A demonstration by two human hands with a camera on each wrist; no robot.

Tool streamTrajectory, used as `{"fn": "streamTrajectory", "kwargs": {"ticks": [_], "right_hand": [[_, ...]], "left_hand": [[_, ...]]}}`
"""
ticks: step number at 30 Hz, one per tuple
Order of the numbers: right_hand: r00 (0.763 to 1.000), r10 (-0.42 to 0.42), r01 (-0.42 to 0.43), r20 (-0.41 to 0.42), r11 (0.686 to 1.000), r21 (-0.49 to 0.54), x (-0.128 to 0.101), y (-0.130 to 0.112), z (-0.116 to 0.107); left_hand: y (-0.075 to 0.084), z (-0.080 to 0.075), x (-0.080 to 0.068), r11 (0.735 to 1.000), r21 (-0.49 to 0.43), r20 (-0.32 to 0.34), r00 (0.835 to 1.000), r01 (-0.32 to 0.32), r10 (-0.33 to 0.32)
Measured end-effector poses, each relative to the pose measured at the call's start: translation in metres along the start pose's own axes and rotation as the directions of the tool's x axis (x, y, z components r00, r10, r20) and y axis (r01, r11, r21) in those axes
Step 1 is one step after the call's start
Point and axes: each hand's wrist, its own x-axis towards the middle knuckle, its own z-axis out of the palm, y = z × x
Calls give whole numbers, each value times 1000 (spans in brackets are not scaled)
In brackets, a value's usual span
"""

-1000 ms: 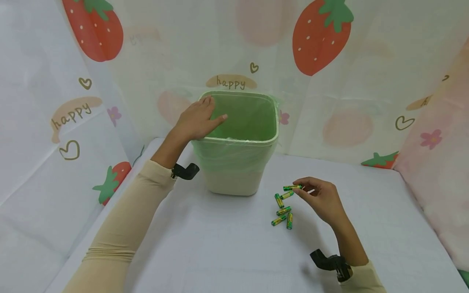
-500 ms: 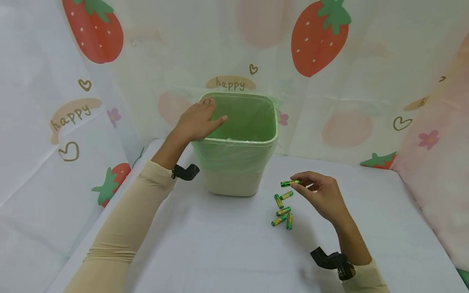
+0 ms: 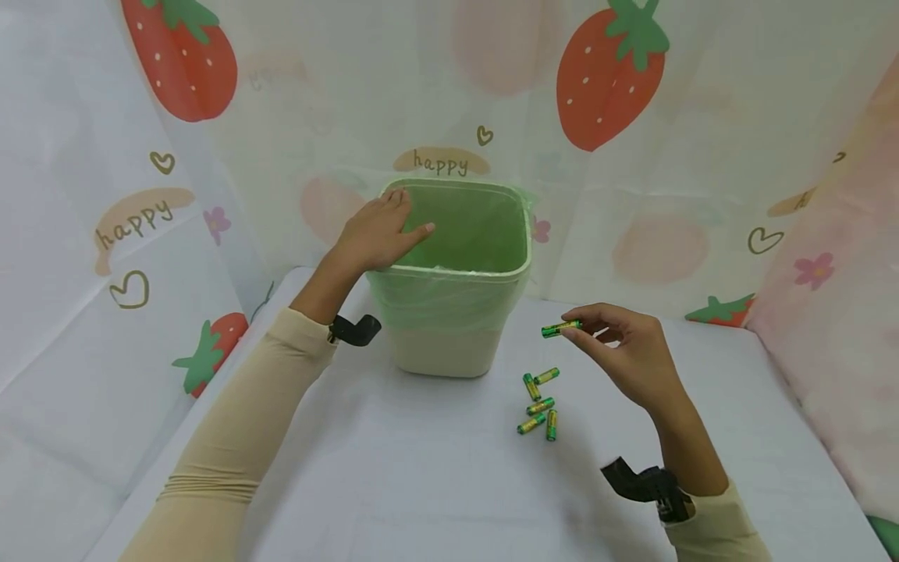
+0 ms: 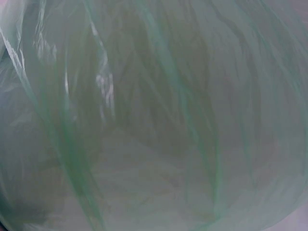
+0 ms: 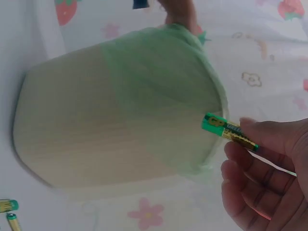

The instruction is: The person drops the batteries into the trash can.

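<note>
A cream waste bin (image 3: 449, 343) lined with a green plastic bag (image 3: 485, 226) stands at the back of the white table. My left hand (image 3: 379, 230) rests on the bin's left rim, thumb over the opening. My right hand (image 3: 618, 351) pinches a green and gold battery (image 3: 560, 329) above the table, to the right of the bin. In the right wrist view the battery (image 5: 228, 131) sticks out from my fingertips toward the bin (image 5: 96, 120). Several more batteries (image 3: 539, 402) lie on the table below that hand. The left wrist view shows only the green bag (image 4: 154, 115) up close.
Strawberry-print cloth (image 3: 632, 156) walls the table at the back and both sides. The white table top (image 3: 421, 484) stretches toward me in front of the bin. A black wrist camera mount (image 3: 642, 488) sits on each forearm.
My right hand has lifted the battery up off the pile and a little toward the bin. The left hand has stayed on the rim.
</note>
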Motion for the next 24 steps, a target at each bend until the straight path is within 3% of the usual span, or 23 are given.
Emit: {"fn": "streamTrajectory", "kwargs": {"ticks": [6,24], "right_hand": [[999,-41,41,2,999,-23,14,-11,-9],[992,-113,111,62,993,36,65,-38,-23]], "left_hand": [[1,-1,-2,1000,2,-1,1000,1,-1],[3,-3,-4,1000,19,-3,1000,-5,5]]}}
